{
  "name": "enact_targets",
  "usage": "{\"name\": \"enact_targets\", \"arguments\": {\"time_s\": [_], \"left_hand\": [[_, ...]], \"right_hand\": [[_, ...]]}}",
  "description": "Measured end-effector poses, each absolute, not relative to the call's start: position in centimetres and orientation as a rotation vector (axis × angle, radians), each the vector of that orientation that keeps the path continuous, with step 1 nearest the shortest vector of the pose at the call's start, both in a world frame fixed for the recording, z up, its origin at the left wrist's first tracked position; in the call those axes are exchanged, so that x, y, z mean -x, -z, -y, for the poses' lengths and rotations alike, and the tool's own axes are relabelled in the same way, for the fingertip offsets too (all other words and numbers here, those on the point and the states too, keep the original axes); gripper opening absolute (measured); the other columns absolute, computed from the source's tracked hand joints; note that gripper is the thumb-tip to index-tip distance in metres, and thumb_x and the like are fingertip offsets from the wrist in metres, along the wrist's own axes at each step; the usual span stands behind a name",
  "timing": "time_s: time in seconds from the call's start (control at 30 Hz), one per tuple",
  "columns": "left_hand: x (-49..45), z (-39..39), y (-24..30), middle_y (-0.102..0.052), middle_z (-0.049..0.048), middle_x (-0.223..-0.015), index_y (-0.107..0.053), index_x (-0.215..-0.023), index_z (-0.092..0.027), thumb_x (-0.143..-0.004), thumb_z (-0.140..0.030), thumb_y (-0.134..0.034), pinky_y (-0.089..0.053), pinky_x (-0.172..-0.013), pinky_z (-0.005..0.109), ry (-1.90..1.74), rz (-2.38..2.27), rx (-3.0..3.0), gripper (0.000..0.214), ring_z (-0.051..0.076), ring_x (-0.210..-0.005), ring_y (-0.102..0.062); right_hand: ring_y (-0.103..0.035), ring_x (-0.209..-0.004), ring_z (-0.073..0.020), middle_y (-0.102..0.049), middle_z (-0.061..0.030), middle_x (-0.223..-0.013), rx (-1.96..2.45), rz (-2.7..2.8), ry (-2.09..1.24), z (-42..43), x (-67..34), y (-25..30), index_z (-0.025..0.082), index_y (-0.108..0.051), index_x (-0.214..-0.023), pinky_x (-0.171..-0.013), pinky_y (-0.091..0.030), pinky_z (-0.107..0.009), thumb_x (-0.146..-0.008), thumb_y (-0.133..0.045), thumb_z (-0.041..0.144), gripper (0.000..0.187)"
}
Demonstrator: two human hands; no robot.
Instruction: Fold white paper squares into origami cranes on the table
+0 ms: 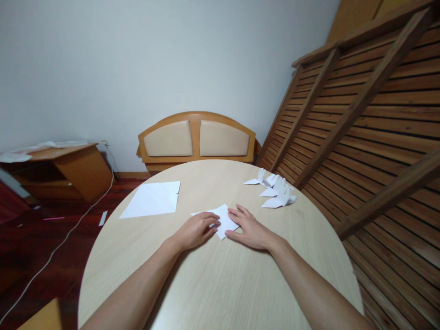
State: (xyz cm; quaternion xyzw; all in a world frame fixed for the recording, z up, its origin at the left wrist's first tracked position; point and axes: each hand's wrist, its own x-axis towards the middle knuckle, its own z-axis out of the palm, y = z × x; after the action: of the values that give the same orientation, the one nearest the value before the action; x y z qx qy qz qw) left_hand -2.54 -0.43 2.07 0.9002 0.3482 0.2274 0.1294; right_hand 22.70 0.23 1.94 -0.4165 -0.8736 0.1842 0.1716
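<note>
A piece of folded white paper lies on the round table in front of me, with pointed corners towards and away from me. My left hand is over its left side, the fingers curled and closed on that edge, so part of the paper is hidden. On the right side rests my right hand, its fingers apart and thumb stretched out, pressing the paper against the tabletop. A thin white tip of the paper sticks out beyond my left knuckles.
The pale round table carries a stack of white sheets at left and several folded paper figures at right. Behind stands a headboard. Wooden slats lean at right. A white cable crosses the floor.
</note>
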Motion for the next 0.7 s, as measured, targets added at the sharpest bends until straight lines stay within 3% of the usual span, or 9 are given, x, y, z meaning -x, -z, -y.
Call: {"name": "enact_targets", "arguments": {"time_s": [0.1,0.23,0.43,0.7], "left_hand": [[2.7,0.6,-2.1,-0.063,0.0082,-0.131,-0.065,-0.119,-0.021,-0.089,-0.020,-0.054,-0.045,-0.107,0.036,-0.654,-0.985,-2.630,0.032,0.021,-0.121,-0.058],[2.9,0.6,-2.2,-0.063,0.0084,-0.131,-0.066,-0.117,-0.021,-0.089,-0.023,-0.057,-0.045,-0.107,0.035,-0.669,-0.976,-2.611,0.030,0.021,-0.121,-0.057],[2.7,0.5,-2.2,-0.065,0.0072,-0.127,-0.066,-0.118,-0.023,-0.092,-0.030,-0.057,-0.047,-0.104,0.037,-0.661,-0.997,-2.583,0.028,0.022,-0.118,-0.060],[2.7,0.7,-2.5,-0.067,0.0067,-0.125,-0.067,-0.103,-0.023,-0.087,-0.033,-0.062,-0.048,-0.100,0.035,-0.680,-1.028,-2.579,0.020,0.023,-0.114,-0.063]], "right_hand": [[-0.017,-0.148,-0.0366,-0.039,-0.0096,-0.156,1.130,2.510,-0.537,-0.1,-22.7,-2.3,0.025,-0.049,-0.145,-0.118,-0.022,-0.055,-0.080,-0.068,0.064,0.078],[-0.028,-0.145,-0.0325,-0.053,-0.0066,-0.146,1.058,2.501,-0.519,0.0,-22.6,-2.7,0.030,-0.063,-0.131,-0.116,-0.027,-0.052,-0.086,-0.067,0.053,0.052],[-0.051,-0.126,-0.0254,-0.068,-0.0064,-0.124,0.976,2.427,-0.484,-0.2,-22.0,-2.6,0.026,-0.073,-0.111,-0.108,-0.038,-0.043,-0.096,-0.057,0.040,0.026],[-0.062,-0.106,-0.0227,-0.073,-0.0067,-0.109,0.981,2.360,-0.477,-0.5,-21.7,-2.3,0.022,-0.072,-0.105,-0.095,-0.045,-0.036,-0.100,-0.051,0.033,0.024]]}}
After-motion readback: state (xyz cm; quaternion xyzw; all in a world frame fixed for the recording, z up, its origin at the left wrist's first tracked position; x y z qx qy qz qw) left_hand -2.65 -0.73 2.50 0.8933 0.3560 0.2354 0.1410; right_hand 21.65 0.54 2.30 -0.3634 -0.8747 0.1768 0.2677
